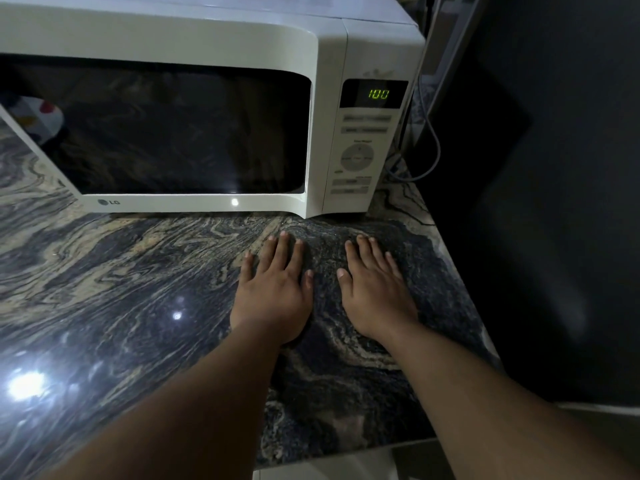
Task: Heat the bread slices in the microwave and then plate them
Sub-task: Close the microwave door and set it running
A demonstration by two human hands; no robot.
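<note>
My fingers (282, 249) lie flat and slightly spread on the stone, gripping nothing. Both palms face down. My left hand (273, 289) and my right hand (375, 292) rest side by side, near each other but not touching, on the countertop (138, 271) just in front of the microwave's right corner. Both hands are empty and relaxed. I judge this to be a waiting posture: hands parked clear of the door swing, yet close to the controls.

The microwave (207, 32) stands at the back of the counter, door (180, 129) closed flush. Its display (377, 94) reads 100 in green. The control panel (356, 157) sits below it, directly beyond my right hand, which explains the hand placement: the buttons are a short reach forward.

Bread slices: not visible. The door glass is dark and mostly reflects the counter pattern, so I cannot tell whether they are inside. A white object with coloured spots (38, 119) shows at the far left of the glass; whether it is inside or a reflection, I cannot tell. No plate can be identified with certainty.

A grey cable (433, 140) runs down behind the microwave's right side.

Judged stage: heating set or running; retrieval and plating are not yet done.
</note>
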